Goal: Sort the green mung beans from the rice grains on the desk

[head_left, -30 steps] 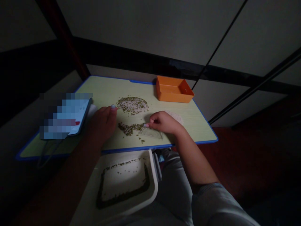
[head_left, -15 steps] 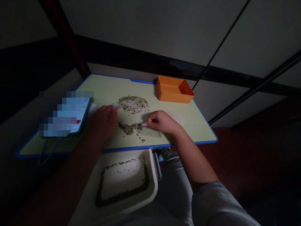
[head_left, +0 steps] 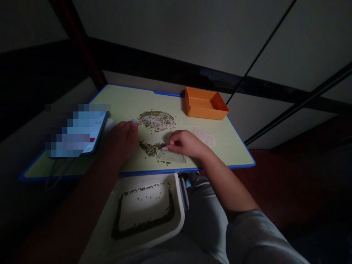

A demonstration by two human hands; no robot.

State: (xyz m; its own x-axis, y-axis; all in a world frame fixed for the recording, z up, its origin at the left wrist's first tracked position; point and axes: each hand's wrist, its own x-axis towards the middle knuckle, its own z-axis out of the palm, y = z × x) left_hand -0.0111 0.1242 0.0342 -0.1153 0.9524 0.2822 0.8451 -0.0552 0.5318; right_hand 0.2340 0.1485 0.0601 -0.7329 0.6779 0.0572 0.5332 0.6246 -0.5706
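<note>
On the pale green table (head_left: 129, 104) lies a round mix of green beans and white grains (head_left: 156, 119). A smaller heap of green beans (head_left: 150, 148) sits nearer me. My right hand (head_left: 184, 143) is curled, fingers pinched on a clear flat scraper (head_left: 171, 157) whose edge touches that smaller heap. My left hand (head_left: 123, 139) rests edge-on to the table left of the heap, fingers together and curved, holding nothing. A patch of white grains (head_left: 205, 136) lies just behind my right hand.
An orange box (head_left: 205, 103) stands at the table's far right. A phone (head_left: 79, 132) with a cable lies at the left. A white tray (head_left: 143, 212) with green beans along its inner edges sits on my lap below the table's blue front edge.
My right hand has slid the clear scraper a little to the left, against the small bean heap. My left hand has stayed in place.
</note>
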